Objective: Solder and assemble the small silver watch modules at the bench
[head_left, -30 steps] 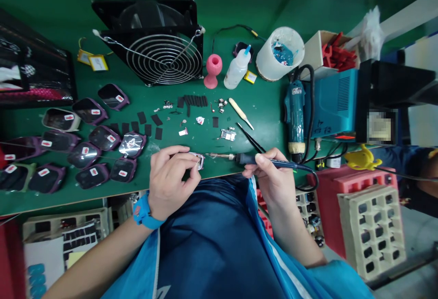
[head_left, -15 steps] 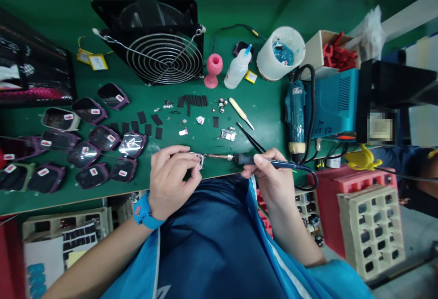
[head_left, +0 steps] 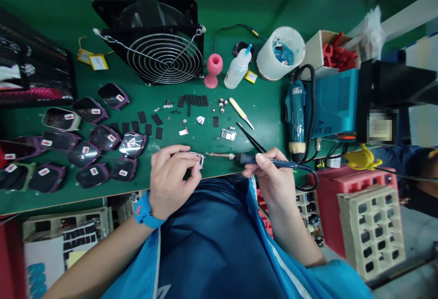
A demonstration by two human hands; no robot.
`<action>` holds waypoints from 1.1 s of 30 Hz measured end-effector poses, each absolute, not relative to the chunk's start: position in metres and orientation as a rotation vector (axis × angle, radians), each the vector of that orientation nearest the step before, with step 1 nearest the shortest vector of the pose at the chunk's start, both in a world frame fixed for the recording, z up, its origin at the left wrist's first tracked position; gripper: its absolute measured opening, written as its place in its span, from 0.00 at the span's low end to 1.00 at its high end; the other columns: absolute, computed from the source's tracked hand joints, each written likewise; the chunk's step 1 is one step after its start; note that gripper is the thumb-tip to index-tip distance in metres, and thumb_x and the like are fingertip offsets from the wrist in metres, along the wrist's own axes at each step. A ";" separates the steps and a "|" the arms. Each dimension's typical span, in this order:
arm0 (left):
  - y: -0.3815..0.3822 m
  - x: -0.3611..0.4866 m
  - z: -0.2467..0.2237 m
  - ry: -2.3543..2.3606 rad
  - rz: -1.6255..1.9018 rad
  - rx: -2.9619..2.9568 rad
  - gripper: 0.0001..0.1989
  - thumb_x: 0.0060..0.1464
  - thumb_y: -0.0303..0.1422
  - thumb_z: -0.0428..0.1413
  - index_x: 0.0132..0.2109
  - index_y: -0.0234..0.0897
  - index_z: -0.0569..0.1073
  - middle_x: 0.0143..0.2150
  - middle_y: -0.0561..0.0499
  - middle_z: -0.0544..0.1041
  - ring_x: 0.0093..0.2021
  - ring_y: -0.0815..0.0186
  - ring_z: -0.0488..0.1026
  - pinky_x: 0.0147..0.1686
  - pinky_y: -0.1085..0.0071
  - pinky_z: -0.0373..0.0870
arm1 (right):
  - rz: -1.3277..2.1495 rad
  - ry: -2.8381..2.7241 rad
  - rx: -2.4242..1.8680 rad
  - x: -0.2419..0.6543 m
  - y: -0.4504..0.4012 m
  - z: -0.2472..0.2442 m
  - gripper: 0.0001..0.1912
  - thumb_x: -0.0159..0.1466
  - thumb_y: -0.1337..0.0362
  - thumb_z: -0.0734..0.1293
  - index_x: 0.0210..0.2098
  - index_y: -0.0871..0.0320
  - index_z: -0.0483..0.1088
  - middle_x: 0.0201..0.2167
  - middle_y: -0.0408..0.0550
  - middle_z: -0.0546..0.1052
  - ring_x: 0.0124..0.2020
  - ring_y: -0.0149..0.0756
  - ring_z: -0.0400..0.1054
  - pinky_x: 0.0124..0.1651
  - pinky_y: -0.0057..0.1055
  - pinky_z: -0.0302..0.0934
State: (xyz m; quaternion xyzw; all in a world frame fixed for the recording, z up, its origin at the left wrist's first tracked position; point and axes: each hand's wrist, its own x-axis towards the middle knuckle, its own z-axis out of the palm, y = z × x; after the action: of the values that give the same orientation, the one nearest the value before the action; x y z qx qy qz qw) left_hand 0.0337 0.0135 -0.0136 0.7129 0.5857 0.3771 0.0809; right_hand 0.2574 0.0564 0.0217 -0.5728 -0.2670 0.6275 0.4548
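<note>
Green tabletop [head_left: 164, 138] stretches under both hands. The left hand [head_left: 174, 173], fingers curled, pinches a small frame [head_left: 201, 161] near the front edge. The right hand [head_left: 273, 176] grips a soldering iron [head_left: 245, 158] between thumb and fingers, its tip aimed at the frame; whether the two touch, I cannot tell. Tweezers [head_left: 249, 136] lie just beyond the iron, near a board [head_left: 228, 134]. Mostly purple-rimmed screens [head_left: 91, 178] lie leftward, and a fan [head_left: 164, 57] stands behind.

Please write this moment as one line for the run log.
left hand: holding small frame-like part | right hand: gripping soldering iron, tip close to part | nearby: tweezers, small circuit board
</note>
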 end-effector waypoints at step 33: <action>0.012 0.030 -0.010 1.702 1.294 1.922 0.10 0.59 0.20 0.58 0.43 0.40 0.73 0.41 0.50 0.82 0.45 0.61 0.81 0.47 0.61 0.77 | 0.311 -1.608 -1.305 0.283 0.138 0.019 0.15 0.69 0.52 0.68 0.50 0.52 0.75 0.47 0.51 0.79 0.54 0.49 0.76 0.62 0.53 0.68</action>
State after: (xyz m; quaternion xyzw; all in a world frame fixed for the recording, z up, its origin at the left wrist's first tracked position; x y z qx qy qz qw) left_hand 0.0295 0.0118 -0.0101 0.6625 0.5868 0.4462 0.1330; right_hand 0.2826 0.1375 0.0189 -0.5397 -0.6649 0.1287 0.5001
